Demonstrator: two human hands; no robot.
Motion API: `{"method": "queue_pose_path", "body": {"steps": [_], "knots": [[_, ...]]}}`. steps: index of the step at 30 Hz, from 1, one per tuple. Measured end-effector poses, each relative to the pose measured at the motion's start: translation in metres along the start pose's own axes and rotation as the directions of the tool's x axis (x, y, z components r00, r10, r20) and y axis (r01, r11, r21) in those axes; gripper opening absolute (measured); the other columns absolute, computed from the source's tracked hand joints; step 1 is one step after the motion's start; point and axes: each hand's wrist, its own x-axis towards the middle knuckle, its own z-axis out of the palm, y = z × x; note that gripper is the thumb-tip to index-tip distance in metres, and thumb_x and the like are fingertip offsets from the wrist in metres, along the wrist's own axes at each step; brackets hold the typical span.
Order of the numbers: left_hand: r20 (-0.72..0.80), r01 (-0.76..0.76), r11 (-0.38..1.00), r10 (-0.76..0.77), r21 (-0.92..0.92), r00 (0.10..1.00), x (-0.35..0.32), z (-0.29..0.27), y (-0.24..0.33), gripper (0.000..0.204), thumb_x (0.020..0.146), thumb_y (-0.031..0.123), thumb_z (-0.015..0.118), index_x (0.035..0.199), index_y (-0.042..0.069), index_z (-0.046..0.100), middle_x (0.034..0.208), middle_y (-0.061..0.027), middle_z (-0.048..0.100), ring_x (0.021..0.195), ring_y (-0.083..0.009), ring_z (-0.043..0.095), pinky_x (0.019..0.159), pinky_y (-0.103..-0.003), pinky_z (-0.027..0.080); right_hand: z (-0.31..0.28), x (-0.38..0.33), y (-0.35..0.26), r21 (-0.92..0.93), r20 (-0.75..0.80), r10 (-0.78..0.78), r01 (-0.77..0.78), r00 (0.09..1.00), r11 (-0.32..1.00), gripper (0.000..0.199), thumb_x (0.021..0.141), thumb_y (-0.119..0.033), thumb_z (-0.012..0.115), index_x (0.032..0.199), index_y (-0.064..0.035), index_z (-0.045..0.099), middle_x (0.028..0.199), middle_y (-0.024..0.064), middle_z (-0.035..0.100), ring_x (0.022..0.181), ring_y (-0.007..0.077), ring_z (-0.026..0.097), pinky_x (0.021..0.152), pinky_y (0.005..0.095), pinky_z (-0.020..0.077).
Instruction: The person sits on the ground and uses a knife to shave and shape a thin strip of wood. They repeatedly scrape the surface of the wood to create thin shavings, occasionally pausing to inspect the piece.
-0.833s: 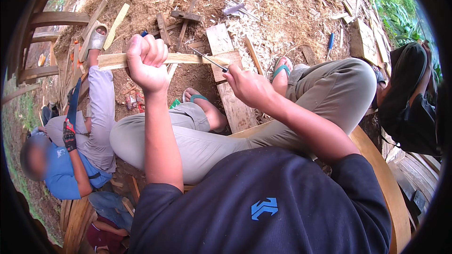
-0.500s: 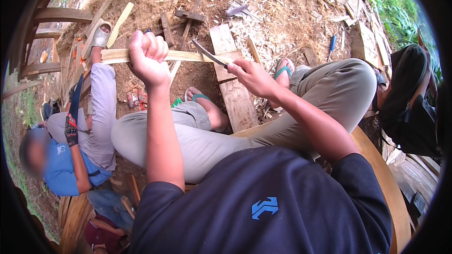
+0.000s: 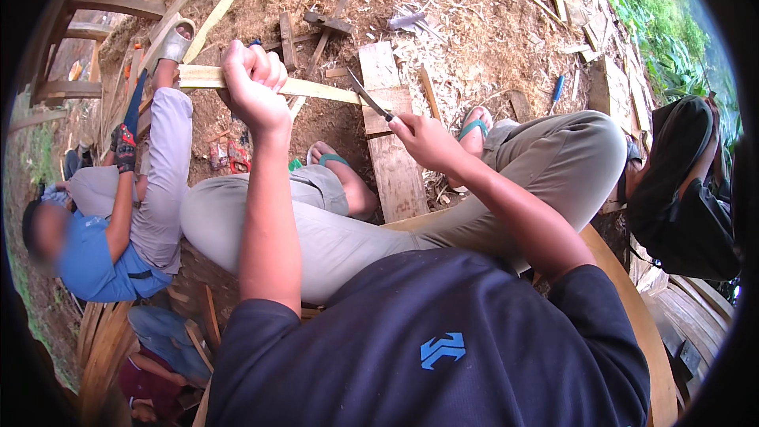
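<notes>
Bamboo strip (image 3: 316,89), pale yellow, long and flat, held out in front of me above the ground, running roughly level from left to right. My left hand (image 3: 253,87) is fisted tight round it near its left part, knuckles up, arm stretched straight out from the shoulder. My right hand (image 3: 427,138) is closed on the handle of a knife (image 3: 368,96); the dark narrow blade slants up and to the left, its tip meeting the right end of the strip. The two hands are well apart, joined only by strip and blade.

Below the hands: my knees in grey-green trousers (image 3: 553,166), bent, feet in sandals with green straps (image 3: 474,122) on the dirt. Between the feet lies a flat wooden plank (image 3: 391,142), running away from me. I sit on a curved wooden edge (image 3: 632,308); dark blue shirt fills the bottom of the view.

Ground (image 3: 474,39) is bare brown earth littered with pale shavings, offcuts and short sticks. A small blue-handled tool (image 3: 558,88) lies to the right among the chips.

To my left a second person in a blue shirt (image 3: 87,253) sits lower down, grey trouser leg stretched out toward the far end of the strip, gloved hand (image 3: 124,146) raised. At far right, a black bag (image 3: 688,182) near curved wooden slats; green plants beyond it.
</notes>
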Motion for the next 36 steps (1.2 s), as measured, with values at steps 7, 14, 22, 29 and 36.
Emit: {"method": "queue_pose_path", "body": {"steps": [7, 14, 22, 29, 36], "knots": [[0.04, 0.008, 0.999, -0.006, -0.031, 0.999, 0.003, -0.004, -0.001, 0.042, 0.102, 0.03, 0.041, 0.065, 0.016, 0.026, 0.053, 0.0041, 0.022, 0.043, -0.0072, 0.018, 0.041, -0.026, 0.018, -0.015, 0.007, 0.003, 0.153, 0.067, 0.057, -0.067, 0.996, 0.986, 0.045, 0.099, -0.039, 0.052, 0.105, 0.003, 0.067, 0.069, 0.0162, 0.064, 0.067, 0.0273, 0.064, 0.068, 0.0406, 0.0499], [0.101, -0.105, 0.962, 0.134, -0.251, 0.986, 0.003, -0.004, 0.022, 0.039, 0.1, 0.026, 0.038, 0.064, 0.015, 0.027, 0.053, 0.0036, 0.022, 0.045, -0.0091, 0.015, 0.043, -0.028, 0.017, -0.037, 0.011, -0.003, 0.676, 0.016, 0.051, -0.048, 0.999, 0.735, 0.04, 0.104, -0.035, 0.045, 0.106, -0.0016, 0.067, 0.06, -0.0064, 0.039, 0.052, 0.004, 0.034, 0.047, 0.0235, 0.0255], [0.336, 0.023, 0.994, 0.014, -0.107, 0.942, -0.013, 0.006, 0.001, 0.041, 0.102, 0.029, 0.04, 0.065, 0.015, 0.029, 0.056, 0.0046, 0.024, 0.047, -0.0077, 0.018, 0.046, -0.027, 0.019, -0.024, 0.018, 0.008, 0.292, -0.048, 0.038, -0.022, 0.998, 0.956, 0.043, 0.102, -0.035, 0.047, 0.109, 0.0055, 0.061, 0.074, 0.0132, 0.064, 0.071, 0.0244, 0.063, 0.068, 0.0393, 0.0495], [0.237, 0.032, 0.992, -0.001, -0.126, 0.972, -0.007, 0.002, 0.002, 0.039, 0.099, 0.024, 0.04, 0.064, 0.014, 0.028, 0.055, 0.0039, 0.025, 0.047, -0.0075, 0.018, 0.044, -0.026, 0.018, -0.016, 0.006, -0.004, 0.014, -0.235, 0.025, -0.023, 0.972, 1.0, 0.045, 0.1, -0.035, 0.05, 0.112, 0.0067, 0.06, 0.095, 0.0306, 0.067, 0.096, 0.0449, 0.065, 0.087, 0.051, 0.0478], [0.306, -0.003, 0.998, 0.022, -0.061, 0.952, -0.018, 0.007, 0.001, 0.039, 0.1, 0.026, 0.042, 0.065, 0.015, 0.029, 0.056, 0.0046, 0.024, 0.048, -0.0074, 0.02, 0.047, -0.026, 0.02, -0.014, 0.009, 0.002, 0.103, 0.019, 0.052, -0.053, 0.998, 0.993, 0.053, 0.103, -0.039, 0.041, 0.095, 0.007, 0.067, 0.093, 0.0286, 0.068, 0.092, 0.0444, 0.065, 0.086, 0.0478, 0.0479]]}}
